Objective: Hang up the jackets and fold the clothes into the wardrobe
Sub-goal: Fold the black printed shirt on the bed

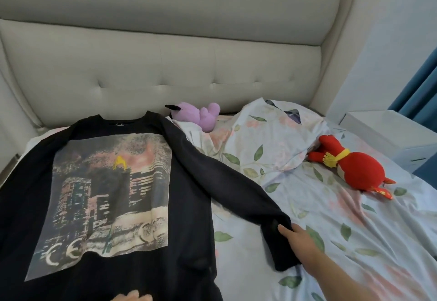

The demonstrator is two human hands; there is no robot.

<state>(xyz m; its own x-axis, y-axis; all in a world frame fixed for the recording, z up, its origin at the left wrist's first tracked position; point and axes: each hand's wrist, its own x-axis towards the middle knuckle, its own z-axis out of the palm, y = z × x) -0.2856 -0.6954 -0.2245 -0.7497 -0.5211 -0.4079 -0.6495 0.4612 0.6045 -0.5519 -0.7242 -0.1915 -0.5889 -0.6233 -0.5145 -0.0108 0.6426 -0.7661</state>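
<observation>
On the bed [331, 229], one black sweater [106, 182] is lying flat and face up, its large printed panel showing and its neck pointing toward the padded headboard [165, 64]. One sleeve [236, 187] is stretching out diagonally across the floral sheet to the right. The right grip [298, 238] is closing around the cuff [281, 253] of this sleeve, fingers [283, 228] curling onto the dark fabric and pinching it just above the sheet. The left grip [132, 296] is showing only partly at the bottom edge of the view, lying at the sweater's lower hem; how far open it is cannot be told. Two plush toys are resting on the bed: one purple plush [201, 116] against the headboard, just beside the sweater's shoulder, and one red plush [354, 170] well apart to the right. One floral pillow [272, 135] is lying between them. One white nightstand [383, 132] is standing beside the bed, near one blue curtain [421, 87]
</observation>
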